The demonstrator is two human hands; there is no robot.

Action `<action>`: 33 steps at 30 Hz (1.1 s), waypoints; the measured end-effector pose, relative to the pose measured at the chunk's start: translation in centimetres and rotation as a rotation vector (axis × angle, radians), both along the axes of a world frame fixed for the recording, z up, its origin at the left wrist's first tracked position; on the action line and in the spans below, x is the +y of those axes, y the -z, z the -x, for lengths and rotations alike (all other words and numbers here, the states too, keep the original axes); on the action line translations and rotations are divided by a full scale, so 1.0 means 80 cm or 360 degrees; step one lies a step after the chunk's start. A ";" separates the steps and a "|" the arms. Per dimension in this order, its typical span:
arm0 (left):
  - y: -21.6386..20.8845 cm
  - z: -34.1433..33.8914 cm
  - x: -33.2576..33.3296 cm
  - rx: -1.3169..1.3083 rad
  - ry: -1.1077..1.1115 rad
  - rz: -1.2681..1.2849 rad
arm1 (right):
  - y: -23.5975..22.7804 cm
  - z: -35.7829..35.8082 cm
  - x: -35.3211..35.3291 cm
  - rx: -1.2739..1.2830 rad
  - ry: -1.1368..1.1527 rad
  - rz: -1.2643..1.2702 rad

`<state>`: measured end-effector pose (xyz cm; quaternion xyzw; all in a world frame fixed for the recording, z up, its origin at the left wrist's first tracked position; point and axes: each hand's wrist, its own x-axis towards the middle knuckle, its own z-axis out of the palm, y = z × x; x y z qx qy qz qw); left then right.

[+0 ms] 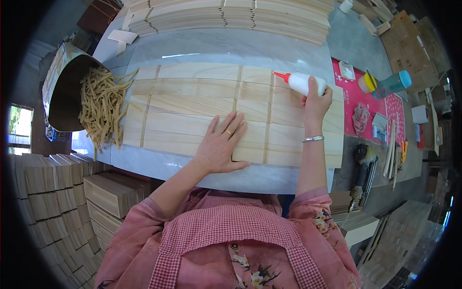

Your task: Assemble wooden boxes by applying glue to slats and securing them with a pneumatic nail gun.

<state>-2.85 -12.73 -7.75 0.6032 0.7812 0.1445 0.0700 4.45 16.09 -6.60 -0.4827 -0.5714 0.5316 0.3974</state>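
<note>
Pale wooden boards (187,137) lie side by side in front of me, with narrow grooves running across them. My left hand (221,147) rests on them near the middle, palm down and fingers spread, a gold ring on one finger. In my right hand (317,98) is a white glue bottle (301,83) with a red nozzle. The bottle is tilted, its tip pointing left over a groove at the far side of the boards. From this view I cannot tell whether glue is coming out.
A tipped container (57,91) spills thin wooden strips (103,103) at the left. Stacked grooved boards (192,14) stand at the back. On the right are a pink mat (353,98), a teal-lidded jar (392,84), a crumpled cloth (360,118) and a power tool (358,168).
</note>
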 end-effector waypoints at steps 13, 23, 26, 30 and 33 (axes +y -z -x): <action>-0.001 -0.002 0.003 0.0009 -0.0013 -0.0024 | 0.020 -0.008 -0.003 -0.0142 0.0053 -0.0252; 0.013 -0.005 0.000 0.0076 -0.0032 -0.0076 | 0.004 -0.094 -0.089 -0.0145 0.0040 -0.0213; 0.023 -0.006 -0.004 0.0157 -0.0044 -0.0128 | -0.009 -0.126 -0.125 -0.0153 0.0005 -0.0106; 0.024 -0.006 0.000 0.0183 -0.0059 -0.0109 | -0.007 -0.170 -0.157 -0.0184 -0.0019 -0.0132; 0.027 -0.004 0.002 0.0213 -0.0058 -0.0110 | -0.008 -0.199 -0.179 -0.0212 -0.0041 -0.0139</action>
